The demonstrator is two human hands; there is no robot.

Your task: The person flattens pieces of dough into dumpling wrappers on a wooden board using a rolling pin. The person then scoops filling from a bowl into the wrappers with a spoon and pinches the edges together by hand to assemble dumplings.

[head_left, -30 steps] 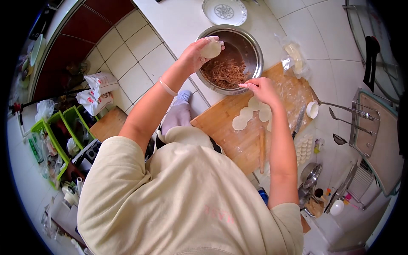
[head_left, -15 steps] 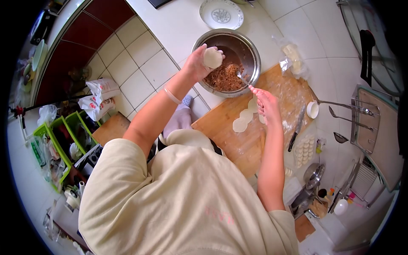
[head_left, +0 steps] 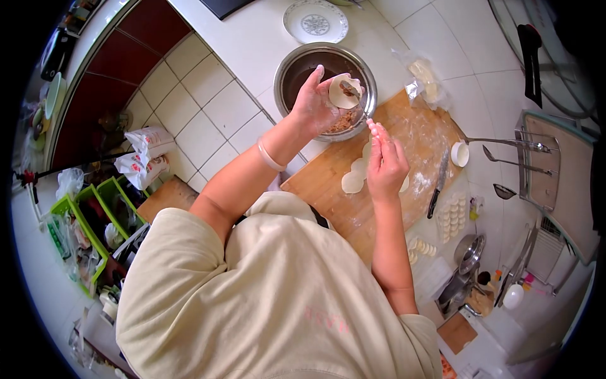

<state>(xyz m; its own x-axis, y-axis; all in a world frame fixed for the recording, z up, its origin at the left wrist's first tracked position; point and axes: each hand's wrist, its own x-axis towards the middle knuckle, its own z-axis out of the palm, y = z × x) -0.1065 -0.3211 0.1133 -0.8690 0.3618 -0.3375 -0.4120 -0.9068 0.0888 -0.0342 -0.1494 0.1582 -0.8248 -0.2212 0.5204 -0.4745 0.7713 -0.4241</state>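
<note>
The left hand (head_left: pixel 314 104) is cradling 1 thin, round dough wrapper (head_left: pixel 336 96) at upper centre, its thumb standing apart and its fingers lying under the pale disc without clamping. 1 smear of brown filling (head_left: pixel 348 90) is sitting on the disc. Just below and right, the right hand (head_left: pixel 387 163) is pinching 1 metal spoon (head_left: pixel 364 114), fingertips together on its handle; whether the spoon is touching the wrapper is unclear. Beneath the left hand, 1 round, shiny steel bowl (head_left: pixel 303 66) is holding crumbly brown mince (head_left: pixel 344 121). At least 2 smooth, flat discs (head_left: pixel 353 181) are overlapping on 1 flour-dusted wooden board (head_left: pixel 328 189) at centre; the right hand is hiding others, leaving the count unclear. 1 black-handled knife (head_left: pixel 438 189) is lying right of centre, near small pale dough pieces (head_left: pixel 453 215) standing in rows, too small to count. 1 white patterned plate (head_left: pixel 315 24) is resting at top centre.
</note>
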